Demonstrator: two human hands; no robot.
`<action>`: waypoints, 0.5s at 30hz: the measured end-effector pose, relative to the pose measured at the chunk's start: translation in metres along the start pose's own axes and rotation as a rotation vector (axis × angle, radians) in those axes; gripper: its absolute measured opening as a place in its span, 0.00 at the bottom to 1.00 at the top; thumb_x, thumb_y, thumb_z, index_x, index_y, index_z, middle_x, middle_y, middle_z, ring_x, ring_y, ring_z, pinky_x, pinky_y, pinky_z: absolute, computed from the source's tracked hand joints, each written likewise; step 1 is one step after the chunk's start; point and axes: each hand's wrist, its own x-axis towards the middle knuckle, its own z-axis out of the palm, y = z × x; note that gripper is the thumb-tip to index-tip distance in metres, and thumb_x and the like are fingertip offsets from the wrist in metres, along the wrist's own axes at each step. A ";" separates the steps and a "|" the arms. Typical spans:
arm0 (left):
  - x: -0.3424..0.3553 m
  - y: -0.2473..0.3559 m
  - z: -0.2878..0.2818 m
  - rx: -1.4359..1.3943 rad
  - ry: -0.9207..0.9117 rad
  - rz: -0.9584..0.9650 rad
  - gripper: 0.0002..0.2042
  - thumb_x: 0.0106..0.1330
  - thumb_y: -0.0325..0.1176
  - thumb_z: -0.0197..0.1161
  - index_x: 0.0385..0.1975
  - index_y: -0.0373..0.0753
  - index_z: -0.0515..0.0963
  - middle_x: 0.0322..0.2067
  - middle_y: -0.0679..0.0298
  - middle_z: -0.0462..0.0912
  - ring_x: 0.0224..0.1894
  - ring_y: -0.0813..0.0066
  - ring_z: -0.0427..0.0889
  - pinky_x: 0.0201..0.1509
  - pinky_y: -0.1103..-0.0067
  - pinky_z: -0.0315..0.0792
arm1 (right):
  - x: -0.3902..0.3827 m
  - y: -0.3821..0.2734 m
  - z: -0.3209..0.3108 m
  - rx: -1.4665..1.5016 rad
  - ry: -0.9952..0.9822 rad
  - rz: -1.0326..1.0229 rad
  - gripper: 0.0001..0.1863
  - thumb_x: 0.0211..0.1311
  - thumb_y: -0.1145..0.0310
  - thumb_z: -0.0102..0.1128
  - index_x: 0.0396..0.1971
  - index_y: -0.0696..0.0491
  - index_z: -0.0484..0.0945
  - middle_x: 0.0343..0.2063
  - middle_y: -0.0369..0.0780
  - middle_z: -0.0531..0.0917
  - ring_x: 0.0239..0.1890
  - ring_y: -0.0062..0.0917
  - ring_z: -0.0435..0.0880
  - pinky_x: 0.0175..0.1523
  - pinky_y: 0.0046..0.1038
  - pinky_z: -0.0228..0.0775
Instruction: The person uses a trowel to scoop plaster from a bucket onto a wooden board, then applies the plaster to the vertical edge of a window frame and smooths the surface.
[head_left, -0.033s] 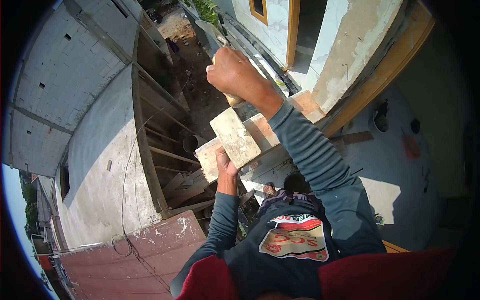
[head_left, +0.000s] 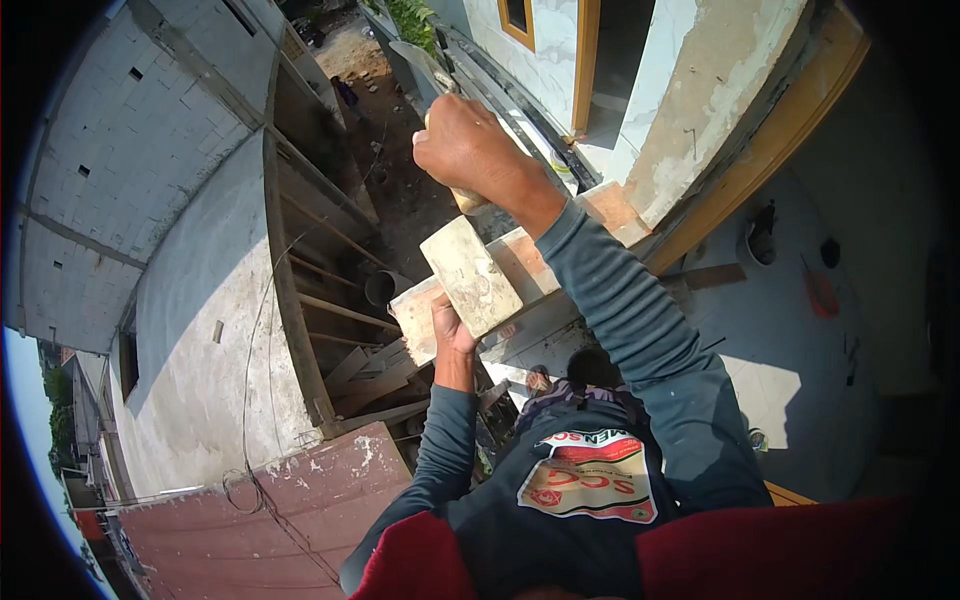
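My left hand (head_left: 453, 330) grips a pale, cream-coloured brick (head_left: 470, 275) from its near end, with one broad face turned up. Most of those fingers are hidden beneath it. Above and beyond the brick, my right hand (head_left: 475, 150) is closed around the wooden handle of a trowel (head_left: 422, 66). The metal blade points away toward the far side, and the handle's butt shows below the fist, close to the brick's far end. Under and behind the held brick runs a narrow wall top (head_left: 522, 262) of orange-red bricks with pale mortar, partly covered by my right forearm.
Left of the wall is a drop with wooden beams (head_left: 345, 312) and a pipe opening (head_left: 382, 288). A grey rendered wall (head_left: 215, 330) and reddish roof sheet (head_left: 270, 500) with loose wires lie further left. On the right are an orange frame (head_left: 765, 140) and a bucket (head_left: 760, 243) on the floor below.
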 end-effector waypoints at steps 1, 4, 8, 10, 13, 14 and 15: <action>-0.001 0.001 -0.001 -0.002 -0.002 0.002 0.23 0.62 0.28 0.48 0.57 0.28 0.66 0.54 0.44 0.73 0.54 0.47 0.76 0.60 0.51 0.67 | 0.003 0.000 0.002 -0.067 0.000 -0.014 0.16 0.52 0.67 0.57 0.27 0.70 0.78 0.32 0.63 0.78 0.40 0.56 0.79 0.50 0.42 0.71; -0.001 0.003 -0.002 0.018 0.012 -0.006 0.22 0.62 0.29 0.49 0.57 0.28 0.67 0.55 0.44 0.73 0.54 0.47 0.76 0.60 0.51 0.67 | 0.007 -0.003 0.009 -0.108 -0.013 -0.030 0.15 0.52 0.68 0.57 0.27 0.69 0.79 0.32 0.62 0.80 0.40 0.54 0.80 0.50 0.42 0.72; 0.004 0.000 -0.003 0.028 0.001 -0.023 0.22 0.63 0.29 0.49 0.57 0.28 0.67 0.55 0.44 0.73 0.54 0.48 0.76 0.60 0.52 0.67 | 0.027 -0.003 0.008 -0.170 -0.007 -0.006 0.14 0.50 0.69 0.58 0.28 0.67 0.80 0.32 0.60 0.81 0.41 0.52 0.81 0.48 0.42 0.74; 0.007 0.000 -0.002 0.018 -0.006 -0.033 0.22 0.63 0.29 0.48 0.57 0.27 0.67 0.55 0.44 0.73 0.54 0.48 0.76 0.60 0.52 0.67 | 0.034 -0.001 0.011 -0.195 -0.003 0.013 0.14 0.49 0.69 0.59 0.29 0.67 0.80 0.31 0.59 0.81 0.40 0.51 0.82 0.48 0.42 0.74; 0.002 -0.001 -0.004 0.013 0.002 0.008 0.23 0.63 0.29 0.48 0.57 0.27 0.66 0.55 0.43 0.73 0.54 0.48 0.76 0.60 0.51 0.67 | 0.033 -0.002 0.012 -0.235 -0.021 0.007 0.14 0.49 0.69 0.59 0.28 0.66 0.80 0.31 0.59 0.81 0.40 0.50 0.82 0.46 0.41 0.75; 0.005 0.002 -0.004 0.004 -0.009 -0.017 0.23 0.63 0.30 0.48 0.58 0.27 0.66 0.55 0.43 0.73 0.54 0.47 0.76 0.60 0.51 0.67 | 0.031 -0.003 0.013 -0.249 -0.030 -0.017 0.13 0.50 0.69 0.59 0.27 0.66 0.79 0.31 0.59 0.81 0.40 0.50 0.82 0.44 0.42 0.75; 0.003 0.002 -0.008 -0.014 -0.006 -0.045 0.23 0.62 0.30 0.47 0.58 0.27 0.66 0.55 0.43 0.73 0.54 0.47 0.76 0.60 0.50 0.67 | 0.021 0.002 0.016 -0.252 -0.056 -0.002 0.13 0.50 0.69 0.59 0.27 0.66 0.79 0.31 0.59 0.81 0.40 0.50 0.82 0.44 0.42 0.75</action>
